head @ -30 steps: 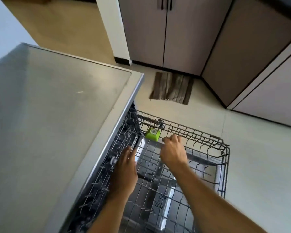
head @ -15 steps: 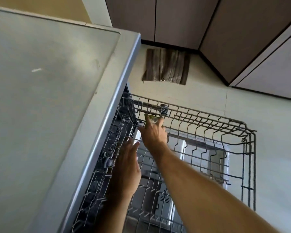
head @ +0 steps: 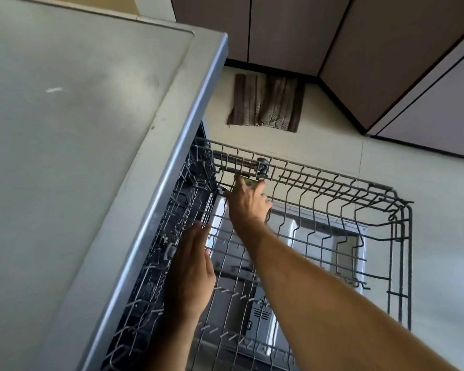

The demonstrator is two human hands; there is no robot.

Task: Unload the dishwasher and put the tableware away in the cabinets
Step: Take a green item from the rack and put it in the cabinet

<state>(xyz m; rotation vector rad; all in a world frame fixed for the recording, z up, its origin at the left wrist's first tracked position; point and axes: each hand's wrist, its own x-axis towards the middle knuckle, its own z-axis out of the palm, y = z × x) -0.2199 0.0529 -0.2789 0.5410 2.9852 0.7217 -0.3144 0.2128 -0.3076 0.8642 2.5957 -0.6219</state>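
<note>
- Dishwasher rack (head: 332, 210): a grey wire basket pulled out over the pale floor (head: 426, 236), its left side still under the grey countertop (head: 78, 143).
- Right hand (head: 248, 203): reaches across the rack to its far left corner, fingers curled around a small green object (head: 246, 181) just under the rack's far rail. Only a sliver of the object shows past the fingers, so its kind cannot be told.
- Left hand (head: 190, 274): held flat with straight fingers close together, gripping nothing, above the left part of the rack beside the countertop edge; whether it touches the wires cannot be told.
- Roller wheel (head: 263, 166): a dark fitting on the far rail, just beyond the right hand's fingertips.
- Dishwasher door (head: 319, 231): its shiny metal inner face lies open below the rack, seen through the wires.
- Floor mat (head: 267, 103): a brown striped cloth lying on the floor beyond the rack, near the cabinet base.
- Cabinets (head: 292, 30): brown-fronted doors along the far side, turning a corner to the right.
</note>
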